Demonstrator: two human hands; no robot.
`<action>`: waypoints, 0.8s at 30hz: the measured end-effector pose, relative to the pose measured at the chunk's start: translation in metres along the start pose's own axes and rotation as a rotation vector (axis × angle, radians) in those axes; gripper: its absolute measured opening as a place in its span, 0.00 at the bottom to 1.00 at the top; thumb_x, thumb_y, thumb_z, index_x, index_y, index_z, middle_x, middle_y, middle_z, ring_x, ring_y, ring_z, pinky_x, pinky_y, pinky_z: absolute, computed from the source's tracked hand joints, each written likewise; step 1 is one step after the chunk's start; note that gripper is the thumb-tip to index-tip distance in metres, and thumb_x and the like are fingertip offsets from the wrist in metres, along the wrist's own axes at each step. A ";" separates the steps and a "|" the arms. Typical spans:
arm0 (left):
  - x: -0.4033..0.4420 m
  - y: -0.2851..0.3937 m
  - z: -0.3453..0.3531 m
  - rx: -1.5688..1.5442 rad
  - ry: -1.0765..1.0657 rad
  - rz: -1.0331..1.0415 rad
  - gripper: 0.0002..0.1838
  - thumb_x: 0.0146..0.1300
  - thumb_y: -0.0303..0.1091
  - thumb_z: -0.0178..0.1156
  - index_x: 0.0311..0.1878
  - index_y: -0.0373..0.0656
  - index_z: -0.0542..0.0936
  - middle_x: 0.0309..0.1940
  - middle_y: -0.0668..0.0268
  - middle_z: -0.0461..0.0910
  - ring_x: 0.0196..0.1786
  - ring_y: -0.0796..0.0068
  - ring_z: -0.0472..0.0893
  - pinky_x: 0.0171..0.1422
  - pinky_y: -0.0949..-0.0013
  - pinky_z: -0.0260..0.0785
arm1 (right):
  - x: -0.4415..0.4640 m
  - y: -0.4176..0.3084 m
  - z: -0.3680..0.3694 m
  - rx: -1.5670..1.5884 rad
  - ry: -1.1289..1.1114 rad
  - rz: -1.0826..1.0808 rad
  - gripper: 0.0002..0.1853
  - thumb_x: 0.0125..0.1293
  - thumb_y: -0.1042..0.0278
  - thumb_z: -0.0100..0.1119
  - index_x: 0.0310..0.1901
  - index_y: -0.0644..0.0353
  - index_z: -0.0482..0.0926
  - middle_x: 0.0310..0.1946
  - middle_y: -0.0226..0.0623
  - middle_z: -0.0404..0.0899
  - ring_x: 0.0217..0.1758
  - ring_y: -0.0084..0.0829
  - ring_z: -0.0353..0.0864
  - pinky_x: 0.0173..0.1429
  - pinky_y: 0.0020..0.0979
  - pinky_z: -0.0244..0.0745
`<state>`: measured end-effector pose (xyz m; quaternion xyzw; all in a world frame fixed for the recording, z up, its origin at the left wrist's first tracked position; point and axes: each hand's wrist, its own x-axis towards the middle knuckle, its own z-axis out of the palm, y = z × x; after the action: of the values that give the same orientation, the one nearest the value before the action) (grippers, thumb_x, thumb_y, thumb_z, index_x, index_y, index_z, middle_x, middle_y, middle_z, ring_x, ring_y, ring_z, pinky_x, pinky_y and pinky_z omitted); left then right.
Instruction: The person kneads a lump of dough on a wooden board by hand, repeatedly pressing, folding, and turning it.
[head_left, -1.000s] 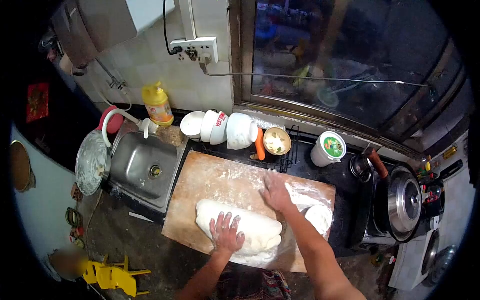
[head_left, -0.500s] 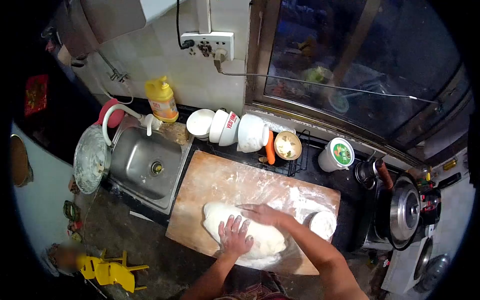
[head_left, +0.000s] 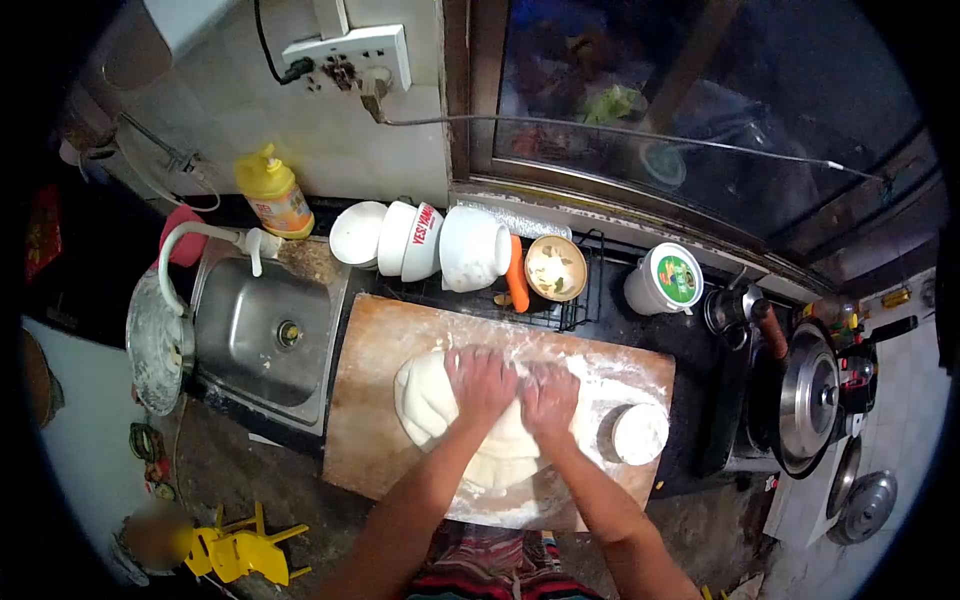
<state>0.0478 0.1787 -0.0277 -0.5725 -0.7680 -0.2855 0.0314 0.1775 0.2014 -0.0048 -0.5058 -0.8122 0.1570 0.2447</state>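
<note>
A large pale lump of dough (head_left: 425, 398) lies on a floured wooden board (head_left: 375, 345), folded and creased at its left end. My left hand (head_left: 483, 385) grips the far side of the dough, fingers curled down over it. Close beside it, my right hand (head_left: 549, 402) is closed on the dough's far right part. The fingertips of both hands are partly hidden. Loose white flour is scattered over the board's right half. A round container of flour (head_left: 640, 434) stands at the board's right edge, apart from my right hand.
Left of the board is a steel sink (head_left: 262, 330) with a floured metal basin (head_left: 158, 340) beside it. Behind stand white bowls (head_left: 475, 248), a carrot (head_left: 517, 275), a small bowl (head_left: 556, 268) and a lidded white tub (head_left: 664, 279). At right, a lidded pan (head_left: 808, 395) sits near the stove.
Both hands have moved to the dough's far side and curled into it; before, they lay flatter on top. The dough has become wider and more folded. The view has shifted slightly.
</note>
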 end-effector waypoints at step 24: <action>-0.157 0.042 -0.104 0.095 -0.115 0.104 0.21 0.61 0.46 0.58 0.52 0.43 0.83 0.54 0.57 0.81 0.66 0.55 0.70 0.75 0.42 0.48 | -0.145 -0.015 -0.117 0.020 -0.554 -0.283 0.51 0.46 0.51 0.76 0.72 0.55 0.61 0.68 0.50 0.63 0.72 0.50 0.60 0.71 0.52 0.56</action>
<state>0.1106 0.0021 0.0169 -0.6250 -0.7504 -0.2133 0.0290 0.2848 0.0658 0.0648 -0.3233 -0.9087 0.2614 0.0385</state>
